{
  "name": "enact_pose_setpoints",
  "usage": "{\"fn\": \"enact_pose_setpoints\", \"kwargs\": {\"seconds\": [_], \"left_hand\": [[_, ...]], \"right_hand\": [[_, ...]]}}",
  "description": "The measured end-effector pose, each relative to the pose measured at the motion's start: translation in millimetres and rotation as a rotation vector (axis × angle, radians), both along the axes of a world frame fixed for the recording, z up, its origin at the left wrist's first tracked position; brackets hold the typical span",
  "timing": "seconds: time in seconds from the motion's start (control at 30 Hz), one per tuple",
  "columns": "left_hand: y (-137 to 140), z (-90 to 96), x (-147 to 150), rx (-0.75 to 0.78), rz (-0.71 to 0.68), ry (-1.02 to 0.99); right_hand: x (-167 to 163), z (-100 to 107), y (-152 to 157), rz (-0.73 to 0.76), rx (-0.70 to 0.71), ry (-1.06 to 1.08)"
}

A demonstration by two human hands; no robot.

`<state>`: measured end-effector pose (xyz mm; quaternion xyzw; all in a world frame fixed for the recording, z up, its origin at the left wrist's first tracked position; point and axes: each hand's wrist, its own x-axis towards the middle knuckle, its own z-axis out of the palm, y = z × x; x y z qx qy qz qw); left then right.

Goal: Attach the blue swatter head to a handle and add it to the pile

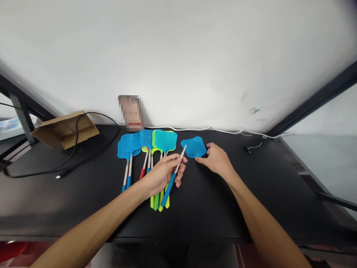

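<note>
- Blue flyswatter head (pixel 195 147), mid-frame, seemed light, flexible, best pinched edgewise
- Left hand (pixel 160 174) gripped a stiff-looking metal-shafted handle (pixel 169 189)
- Right hand (pixel 219 160) met the head's edge, grip unclear

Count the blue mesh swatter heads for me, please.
5 in view: one head at far left, partly under a second head; a third right of those; a brighter fourth beyond; and the loose fifth head by the right hand. Others may be hidden underneath.
</note>
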<state>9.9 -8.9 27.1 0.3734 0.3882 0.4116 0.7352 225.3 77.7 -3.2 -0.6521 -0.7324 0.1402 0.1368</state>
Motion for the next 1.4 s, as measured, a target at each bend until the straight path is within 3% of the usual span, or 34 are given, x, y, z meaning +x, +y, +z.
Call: {"fn": "enact_pose_setpoints", "kwargs": {"seconds": [0.13, 0.3, 0.5, 0.6, 0.7, 0.83, 0.93, 1.1, 1.4], "left_hand": [[0.3, -1.6, 0.1, 0.002, -0.007, 0.005], [0.9, -3.3, 0.6, 0.000, -0.007, 0.006], [1.4, -4.4, 0.8, 0.016, -0.015, 0.002], [1.4, -5.6, 0.4, 0.025, -0.011, 0.009], [1.2, -6.2, -0.2, 0.030, 0.006, -0.001], [0.8, -6.3, -0.4, 0.010, 0.014, -0.017], [0.3, -7.3, 0.0, 0.005, -0.011, -0.037], [-1.3, -9.4, 1.4, 0.022, -0.034, -0.033], [-2.9, -9.1, 0.1, 0.034, -0.073, 0.003]], "right_hand": [[6.1, -0.7, 6.3, -0.029, -0.061, 0.080], [-17.8, -1.4, -0.4, -0.080, 0.117, -0.077], [-3.5, 3.4, 15.3, -0.043, -0.097, 0.045], [9.7, 3.8, 19.7, 0.105, -0.169, 0.200], [13.1, 1.9, 15.5, 0.227, -0.168, 0.514], [5.0, 5.7, 2.4, 0.163, -0.208, 1.051], [-4.9, 13.7, -9.2, 0.109, -0.237, 1.291], [-18.9, 18.1, -23.5, 0.105, -0.271, 1.480], [-20.6, 16.1, -24.0, 0.092, -0.312, 1.514]]}}
